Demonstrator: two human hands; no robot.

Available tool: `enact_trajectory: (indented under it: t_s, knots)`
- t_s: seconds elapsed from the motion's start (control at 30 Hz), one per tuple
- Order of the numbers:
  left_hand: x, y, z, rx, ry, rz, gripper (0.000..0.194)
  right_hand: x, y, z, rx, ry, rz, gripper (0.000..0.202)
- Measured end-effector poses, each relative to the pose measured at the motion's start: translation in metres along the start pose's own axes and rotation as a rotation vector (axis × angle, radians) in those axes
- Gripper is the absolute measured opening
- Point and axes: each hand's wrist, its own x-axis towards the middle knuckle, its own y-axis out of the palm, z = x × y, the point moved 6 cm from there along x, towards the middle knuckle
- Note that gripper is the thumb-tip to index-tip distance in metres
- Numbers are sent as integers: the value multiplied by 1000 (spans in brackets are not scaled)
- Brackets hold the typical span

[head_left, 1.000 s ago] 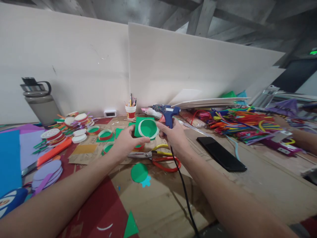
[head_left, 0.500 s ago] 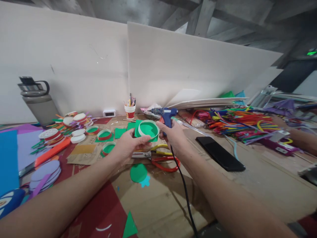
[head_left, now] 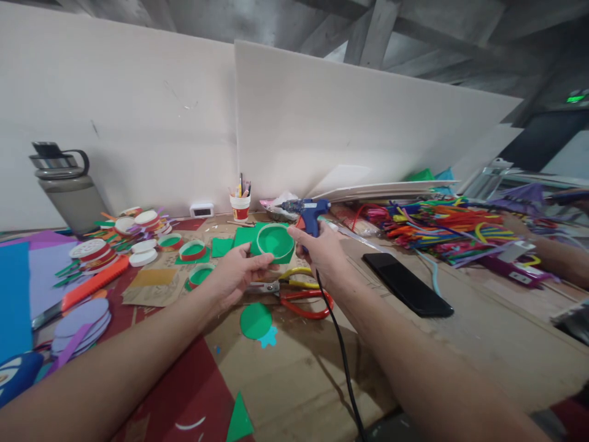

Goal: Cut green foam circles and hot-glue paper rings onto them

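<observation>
My left hand (head_left: 234, 270) pinches the near left edge of a shallow round ring (head_left: 291, 252) with green inside it. My right hand (head_left: 324, 248) is wrapped round the handle of a blue hot glue gun (head_left: 313, 210), whose nozzle points left above the ring. The right thumb and fingers are at the ring's right side; whether they grip it is not clear. Behind the ring lie green foam sheets (head_left: 243, 235). Below the hands rest large scissors (head_left: 306, 305) with red and yellow handles, a green disc (head_left: 256, 320) and a light-blue cutout (head_left: 268, 336).
Several small red-edged rings (head_left: 192, 250) stand at the left, near an orange utility knife (head_left: 94, 283) and a grey bottle (head_left: 69, 190). A black phone (head_left: 407, 284) lies right, before piled pipe cleaners (head_left: 442, 227). The gun's black cord (head_left: 341, 350) runs forward. Another person's arm (head_left: 547, 252) reaches in.
The ring has tilted a little in my hands, so less of its pale wall shows. Both hands keep their hold, and the whole view has shifted slightly.
</observation>
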Motion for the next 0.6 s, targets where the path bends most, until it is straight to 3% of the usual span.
enact_trajectory:
  t_s: [0.17, 0.6]
  knots:
    - [5, -15, -5, -26, 82, -158, 26, -4, 1, 4, -23, -19, -8, 40]
    - [8, -19, -7, -133, 81, -155, 18, -3, 1, -2, -92, 5, 21, 39]
